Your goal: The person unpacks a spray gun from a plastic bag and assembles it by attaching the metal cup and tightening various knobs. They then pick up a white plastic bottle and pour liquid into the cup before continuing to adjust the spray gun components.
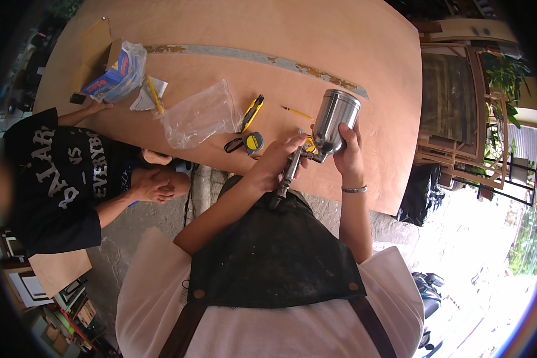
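Observation:
A spray gun with a shiny metal cup is held up over the near edge of the plywood board. My left hand is closed around the gun's body and handle, whose lower end points toward my apron. The fingers of my right hand wrap the lower right side of the cup, which stands slightly tilted on top of the gun. Part of the gun behind my fingers is hidden. Left of the gun lie a yellow and black tape measure and a yellow utility knife.
The wide plywood board carries a pencil, a clear plastic bag, a long worn metal strip and an opened box. A seated person is at the left. Wooden frames stand at the right beside a black bag.

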`<state>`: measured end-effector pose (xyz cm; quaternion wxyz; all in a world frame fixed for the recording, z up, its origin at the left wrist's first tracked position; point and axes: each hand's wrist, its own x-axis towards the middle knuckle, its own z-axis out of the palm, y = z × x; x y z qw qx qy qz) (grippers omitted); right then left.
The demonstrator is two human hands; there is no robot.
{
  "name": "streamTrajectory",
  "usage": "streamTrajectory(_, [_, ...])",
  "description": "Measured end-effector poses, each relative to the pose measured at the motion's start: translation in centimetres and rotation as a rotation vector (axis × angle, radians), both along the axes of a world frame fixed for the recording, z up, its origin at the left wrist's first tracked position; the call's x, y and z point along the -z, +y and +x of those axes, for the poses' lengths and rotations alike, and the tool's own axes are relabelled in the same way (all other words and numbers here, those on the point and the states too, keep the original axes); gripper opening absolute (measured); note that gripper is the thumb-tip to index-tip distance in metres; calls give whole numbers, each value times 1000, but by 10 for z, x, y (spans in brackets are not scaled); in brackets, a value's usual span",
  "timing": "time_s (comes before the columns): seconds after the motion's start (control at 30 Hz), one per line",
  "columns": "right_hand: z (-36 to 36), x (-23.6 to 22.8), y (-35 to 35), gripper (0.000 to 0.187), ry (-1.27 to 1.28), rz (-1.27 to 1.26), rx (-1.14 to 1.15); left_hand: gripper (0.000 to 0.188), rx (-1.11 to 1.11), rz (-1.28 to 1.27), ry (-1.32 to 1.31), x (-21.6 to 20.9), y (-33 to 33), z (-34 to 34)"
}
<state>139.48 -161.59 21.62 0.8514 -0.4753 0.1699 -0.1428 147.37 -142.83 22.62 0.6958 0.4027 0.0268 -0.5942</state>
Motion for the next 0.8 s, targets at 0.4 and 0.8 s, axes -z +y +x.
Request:
streamTrajectory(0.4, [-4,9,1,57,4,9,55,42,-138,-2,4,9,-4,-9])
streamTrajectory(0.8, [-3,9,3,59,0,6,45,41,-130,-46,81,14,-3,-4])
